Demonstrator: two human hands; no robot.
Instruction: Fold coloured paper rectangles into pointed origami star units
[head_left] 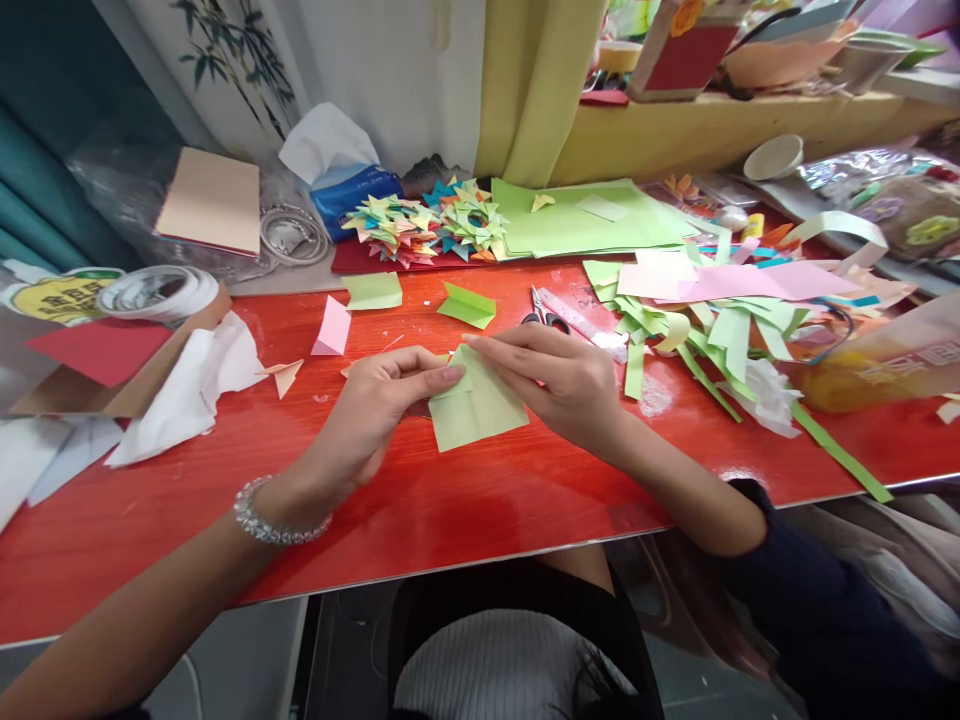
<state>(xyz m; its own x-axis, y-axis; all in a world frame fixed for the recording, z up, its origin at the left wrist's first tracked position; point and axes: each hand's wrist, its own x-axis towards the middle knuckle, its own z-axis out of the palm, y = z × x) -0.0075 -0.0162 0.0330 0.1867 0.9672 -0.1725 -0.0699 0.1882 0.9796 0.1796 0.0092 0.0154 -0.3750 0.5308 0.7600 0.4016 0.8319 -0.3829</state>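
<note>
Between my two hands is a small pale green sheet of paper [480,408] with crease lines and a folded upper corner. My left hand [394,395] pinches its upper left part between thumb and fingers. At the top corner, the fingertips of my right hand [559,380] press on the paper, with the thumb hidden beneath. Just beyond my hands lie a creased bright green paper [466,306], a light green square [373,291] and a folded pink paper [331,327]. Black-handled scissors [546,314] rest behind my right hand.
Folded paper wreaths [394,228] and large green sheets [592,222] lie at the back of the red table [375,545]. Green and pink paper strips [727,330] are heaped at right, near a plastic bottle [885,355]. At left sits a cardboard box [127,395] with tape rolls [161,292].
</note>
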